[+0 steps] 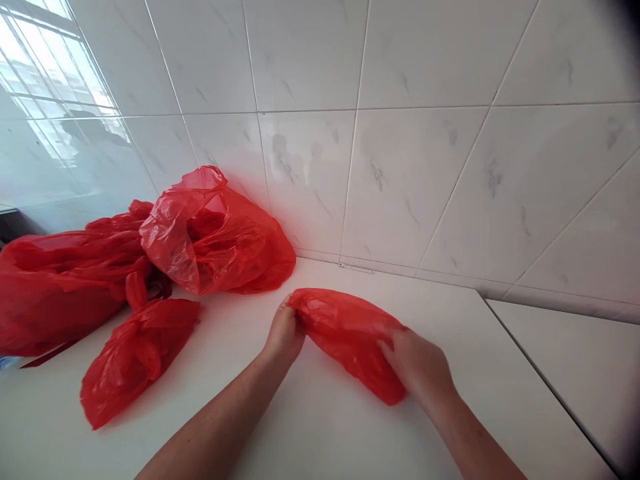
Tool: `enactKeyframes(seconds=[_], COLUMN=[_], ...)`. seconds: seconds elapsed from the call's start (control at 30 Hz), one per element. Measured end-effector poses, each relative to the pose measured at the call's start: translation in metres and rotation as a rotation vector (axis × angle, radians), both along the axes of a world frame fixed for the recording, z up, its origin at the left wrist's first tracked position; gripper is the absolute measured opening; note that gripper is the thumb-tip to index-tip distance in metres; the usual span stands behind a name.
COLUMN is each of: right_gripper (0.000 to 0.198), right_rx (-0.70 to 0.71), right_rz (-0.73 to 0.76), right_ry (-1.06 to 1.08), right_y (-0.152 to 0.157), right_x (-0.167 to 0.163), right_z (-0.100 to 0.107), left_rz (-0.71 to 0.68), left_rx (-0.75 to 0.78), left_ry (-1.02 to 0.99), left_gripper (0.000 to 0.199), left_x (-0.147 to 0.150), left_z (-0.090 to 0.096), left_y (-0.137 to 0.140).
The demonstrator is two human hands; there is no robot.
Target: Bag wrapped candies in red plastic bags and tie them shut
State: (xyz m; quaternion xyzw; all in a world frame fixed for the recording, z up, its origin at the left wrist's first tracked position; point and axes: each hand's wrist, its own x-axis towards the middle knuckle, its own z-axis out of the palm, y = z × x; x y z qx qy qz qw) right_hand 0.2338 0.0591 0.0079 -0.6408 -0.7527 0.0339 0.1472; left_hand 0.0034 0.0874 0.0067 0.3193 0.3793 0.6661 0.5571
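A red plastic bag (345, 327) is stretched between my two hands, just above the white tabletop (310, 427). My left hand (287, 332) grips its left end, fingers closed around the gathered plastic. At the opposite end, my right hand (419, 360) is closed on the bag's right side, slightly blurred by motion. The bag looks flattened and elongated; whether anything is inside cannot be made out. Off to the left of my left forearm lies another red plastic bag (140, 360), bunched up and knotted near its top.
A large crumpled red bag (240, 247) leans by the tiled wall (420, 167). Beside it at far left sits a bulky red bag (60, 293). On the right, a seam (545, 383) divides the white surface. A barred window (50, 60) is reflected in the tiles.
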Motion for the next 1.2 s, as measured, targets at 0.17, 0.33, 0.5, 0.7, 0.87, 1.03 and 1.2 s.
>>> enactKeyframes(seconds=[0.17, 0.33, 0.5, 0.7, 0.87, 1.03, 1.2], right_gripper=[0.034, 0.056, 0.022, 0.026, 0.053, 0.04, 0.033], right_rx=[-0.036, 0.035, 0.156, -0.005, -0.09, 0.117, 0.346], right_rz=[-0.105, -0.066, 0.027, 0.301, 0.278, 0.203, -0.09], right_ry=[-0.02, -0.044, -0.03, -0.037, 0.019, 0.064, -0.044], right_y=[0.006, 0.005, -0.006, -0.024, -0.046, -0.102, -0.18], right_x=[0.02, 0.025, 0.008, -0.001, 0.025, 0.043, 0.107], right_z=[0.005, 0.009, 0.028, 0.021, 0.007, 0.037, 0.07], left_rz=[0.039, 0.075, 0.131, -0.048, -0.051, -0.154, -0.231], left_rx=[-0.068, 0.001, 0.437, -0.037, -0.116, -0.135, -0.127], left_ry=[0.196, 0.504, 1.194, 0.708, 0.429, 0.24, 0.15], left_gripper=[0.026, 0.056, 0.063, 0.018, 0.026, 0.026, 0.021], left_x=[-0.01, 0.001, 0.012, 0.013, 0.009, 0.012, 0.013], left_z=[-0.002, 0.005, 0.012, 0.002, 0.001, 0.003, 0.0], left_y=[0.003, -0.012, -0.026, -0.018, -0.01, -0.014, -0.016])
